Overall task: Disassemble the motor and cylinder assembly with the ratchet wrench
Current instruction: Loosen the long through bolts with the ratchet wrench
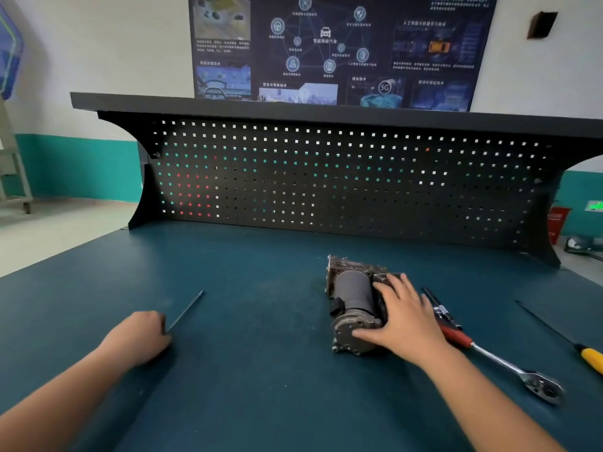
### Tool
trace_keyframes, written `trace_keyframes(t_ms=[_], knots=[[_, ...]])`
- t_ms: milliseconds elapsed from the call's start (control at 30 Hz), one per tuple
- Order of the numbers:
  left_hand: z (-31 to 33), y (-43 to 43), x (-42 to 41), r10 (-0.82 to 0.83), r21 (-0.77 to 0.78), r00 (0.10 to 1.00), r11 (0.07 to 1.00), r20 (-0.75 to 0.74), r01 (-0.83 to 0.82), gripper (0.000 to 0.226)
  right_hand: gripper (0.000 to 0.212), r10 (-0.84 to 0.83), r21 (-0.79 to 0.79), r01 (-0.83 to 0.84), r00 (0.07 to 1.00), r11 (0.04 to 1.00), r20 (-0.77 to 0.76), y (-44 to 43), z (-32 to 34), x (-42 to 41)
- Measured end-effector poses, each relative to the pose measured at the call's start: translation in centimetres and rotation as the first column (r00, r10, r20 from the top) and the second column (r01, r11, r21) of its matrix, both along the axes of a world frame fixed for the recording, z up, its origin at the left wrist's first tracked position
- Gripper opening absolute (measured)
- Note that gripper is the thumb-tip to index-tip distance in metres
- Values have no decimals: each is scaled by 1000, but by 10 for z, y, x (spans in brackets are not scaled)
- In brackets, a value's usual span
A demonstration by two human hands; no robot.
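The motor and cylinder assembly (352,298), a grey metal cylinder with a bolted housing, lies on the dark blue bench mat right of centre. My right hand (401,318) rests on its right side, fingers spread over the body and thumb near the front end cap. The ratchet wrench (496,357), red-handled with a chrome head, lies on the mat just right of that hand. My left hand (140,337) sits on the mat at the left, its fingers curled round the near end of a long thin dark rod (186,311).
A yellow-handled screwdriver (587,355) with a long thin shaft lies at the far right edge. A black pegboard back panel (326,177) with a shelf on top closes off the bench's far side. The bench mat (261,370) spreads between my arms.
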State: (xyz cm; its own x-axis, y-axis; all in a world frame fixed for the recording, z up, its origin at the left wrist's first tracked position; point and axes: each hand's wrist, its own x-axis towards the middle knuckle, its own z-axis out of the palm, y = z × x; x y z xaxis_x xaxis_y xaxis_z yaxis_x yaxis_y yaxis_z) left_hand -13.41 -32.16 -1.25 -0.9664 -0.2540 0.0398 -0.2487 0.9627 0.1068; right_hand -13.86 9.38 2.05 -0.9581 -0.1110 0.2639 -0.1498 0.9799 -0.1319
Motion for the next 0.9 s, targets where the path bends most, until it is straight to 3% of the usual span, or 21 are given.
trace_keyframes(t_ms=[100,233,333,433,500,567,667,733,800,833,900], knots=[[-5,-2,-16,25,-1,999,1000,-34,-25,15,104,98,23,-102,985,995,141,12,8,-11],[-6,-4,-25,67,47,997,997,-33,-65,17,103,135,110,-145,986,983,101,15,10,-14],[-6,3,-27,72,-48,995,996,-62,-75,34,102,152,140,-166,983,976,105,17,9,-15],[-5,36,-23,-152,-85,957,987,-246,135,60,101,178,61,-182,982,981,72,20,1,-16],[-5,75,-17,-350,67,889,921,-296,384,61,101,193,-23,-192,980,981,57,21,-5,-16],[-6,123,-13,-438,317,854,798,-281,513,64,102,236,-119,-224,967,967,92,25,-9,-18],[-13,196,-13,-399,726,890,542,-221,423,74,87,307,-329,-276,951,903,46,36,-12,-23],[-19,234,-13,-341,783,897,460,-280,419,67,61,160,-621,-167,985,766,-68,43,-22,-29],[-24,256,-12,-273,772,880,426,-388,472,52,55,22,-873,13,999,488,27,41,-31,-34],[-25,261,-10,-246,768,870,408,-428,493,43,58,36,-936,71,995,345,89,37,-36,-35],[-26,261,-9,-223,764,852,376,-475,524,36,65,89,-980,130,985,151,145,28,-41,-36]])
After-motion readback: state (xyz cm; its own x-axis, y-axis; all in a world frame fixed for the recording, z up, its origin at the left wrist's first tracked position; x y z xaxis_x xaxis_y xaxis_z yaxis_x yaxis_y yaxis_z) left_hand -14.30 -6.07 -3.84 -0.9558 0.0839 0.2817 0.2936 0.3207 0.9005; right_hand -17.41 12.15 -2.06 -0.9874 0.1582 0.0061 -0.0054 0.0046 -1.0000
